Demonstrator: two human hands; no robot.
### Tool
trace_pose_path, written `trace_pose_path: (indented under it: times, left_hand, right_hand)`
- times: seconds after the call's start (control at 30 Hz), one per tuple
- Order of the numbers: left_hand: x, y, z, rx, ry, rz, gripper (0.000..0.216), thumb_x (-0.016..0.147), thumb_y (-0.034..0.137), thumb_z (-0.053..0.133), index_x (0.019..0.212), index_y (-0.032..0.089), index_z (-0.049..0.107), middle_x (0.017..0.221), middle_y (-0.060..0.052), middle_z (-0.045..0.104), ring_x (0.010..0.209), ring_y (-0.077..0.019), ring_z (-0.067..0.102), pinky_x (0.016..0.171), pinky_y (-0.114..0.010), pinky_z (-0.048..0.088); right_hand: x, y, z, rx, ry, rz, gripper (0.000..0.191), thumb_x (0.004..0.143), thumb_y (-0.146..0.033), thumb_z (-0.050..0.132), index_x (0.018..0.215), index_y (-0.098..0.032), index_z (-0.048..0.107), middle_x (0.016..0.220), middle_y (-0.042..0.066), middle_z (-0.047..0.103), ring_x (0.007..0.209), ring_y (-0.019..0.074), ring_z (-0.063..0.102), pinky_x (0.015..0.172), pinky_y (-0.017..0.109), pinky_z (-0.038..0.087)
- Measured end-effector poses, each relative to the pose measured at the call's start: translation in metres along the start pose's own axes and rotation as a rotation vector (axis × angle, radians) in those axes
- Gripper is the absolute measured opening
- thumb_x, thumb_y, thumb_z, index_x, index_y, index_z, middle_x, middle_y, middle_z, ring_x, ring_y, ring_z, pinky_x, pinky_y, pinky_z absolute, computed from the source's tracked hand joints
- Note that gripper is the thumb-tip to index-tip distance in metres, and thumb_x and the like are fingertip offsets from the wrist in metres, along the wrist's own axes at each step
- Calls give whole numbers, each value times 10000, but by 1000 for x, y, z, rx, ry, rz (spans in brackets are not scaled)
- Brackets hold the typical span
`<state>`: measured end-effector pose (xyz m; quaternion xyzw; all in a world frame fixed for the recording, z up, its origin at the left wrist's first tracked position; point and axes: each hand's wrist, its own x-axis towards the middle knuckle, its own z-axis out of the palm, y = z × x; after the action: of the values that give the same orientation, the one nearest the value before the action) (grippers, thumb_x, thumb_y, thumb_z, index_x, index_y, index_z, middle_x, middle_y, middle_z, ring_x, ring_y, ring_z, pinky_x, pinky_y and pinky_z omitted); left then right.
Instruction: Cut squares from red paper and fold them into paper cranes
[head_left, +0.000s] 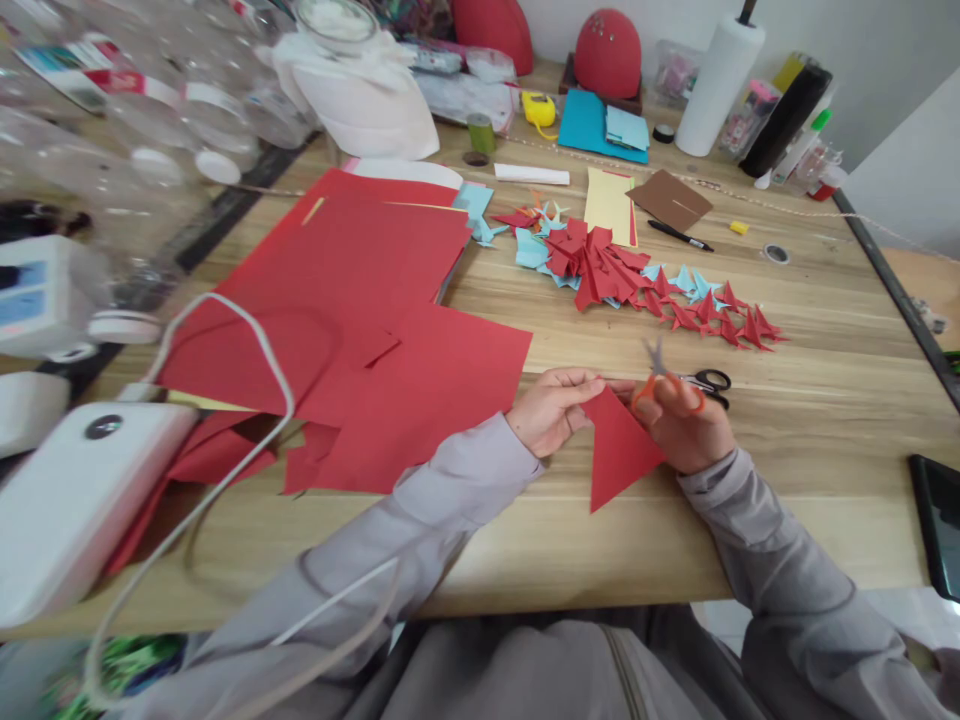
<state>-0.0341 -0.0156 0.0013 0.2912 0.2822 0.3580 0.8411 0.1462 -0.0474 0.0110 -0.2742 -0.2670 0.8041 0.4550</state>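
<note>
Right now the left hand (553,408) pinches the upper left corner of a red paper triangle (619,450), which hangs point-down just above the near edge of the wooden table (810,420). The right hand (686,425) is closed through the orange handles of a pair of scissors (660,372), blades raised and blurred, touching the triangle's right side. Black scissors (709,383) lie just beyond. Red sheets (375,330) spread to the left; folded red and blue pieces (622,275) are heaped farther off.
</note>
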Motion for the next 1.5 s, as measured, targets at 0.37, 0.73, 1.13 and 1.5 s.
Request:
trace_pose_path:
  times: [0.37, 0.73, 1.13, 1.5]
  left_hand:
    - [1, -2, 4, 77, 90, 60, 283, 677, 344, 771, 719, 111, 616, 957, -101, 720, 621, -94, 638, 508, -182, 514]
    - [3, -1, 5, 137, 280, 206, 339, 628, 428, 779, 752, 135, 662, 834, -66, 723, 592, -96, 613, 497, -181, 465]
    - [7, -7, 1, 215, 313, 222, 365, 613, 470, 773, 779, 156, 690, 706, -14, 662, 550, -85, 546, 460, -177, 412]
    - [9, -9, 0, 285, 343, 336, 429, 629, 498, 759, 564, 167, 495, 533, 47, 503, 472, -75, 463, 430, -188, 336]
  right_hand:
    - [0, -11, -1, -128, 187, -71, 362, 612, -384, 801, 618, -199, 489, 569, -55, 496, 504, 83, 422, 496, 226, 357]
    - [5, -7, 4, -590, 482, -242, 449, 388, -277, 911, 664, -178, 571, 576, -32, 640, 510, 93, 550, 511, 220, 442]
    - [4, 3, 0, -1061, 545, -411, 417, 508, -388, 852, 758, -179, 592, 625, -5, 644, 492, 85, 480, 479, 228, 407]
    - [6, -9, 4, -701, 392, -16, 511, 380, -301, 892, 771, -148, 600, 527, -34, 642, 445, 77, 535, 455, 199, 419]
